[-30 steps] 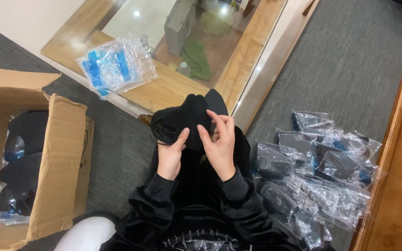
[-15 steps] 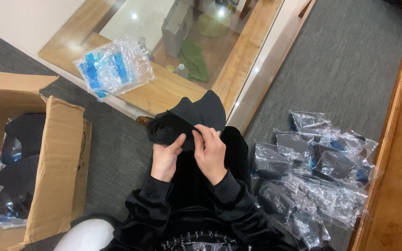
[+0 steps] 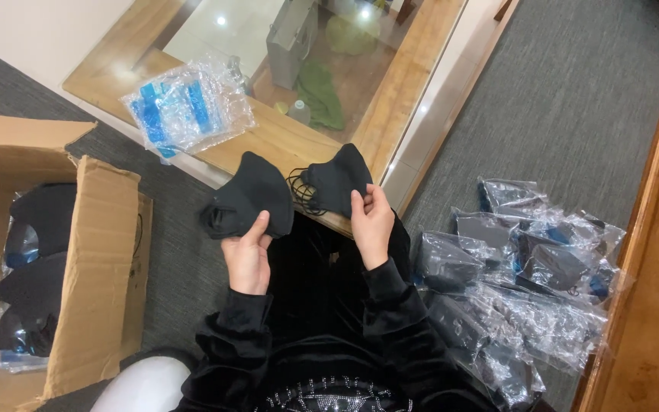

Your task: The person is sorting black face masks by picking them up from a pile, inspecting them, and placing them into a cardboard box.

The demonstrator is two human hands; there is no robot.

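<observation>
From the head camera, the left hand point(image 3: 247, 255) pinches a folded black fabric face mask point(image 3: 249, 198), fingers closed on its lower edge. The right hand point(image 3: 373, 223) grips a second black face mask point(image 3: 339, 179) the same way, both just over the near edge of the wooden glass-topped table point(image 3: 284, 141). A clear bag of blue packets point(image 3: 186, 109) lies on that edge. An open cardboard box point(image 3: 89, 275) stands at left; bagged black masks point(image 3: 528, 275) cover the grey carpet point(image 3: 573, 99) at right.
</observation>
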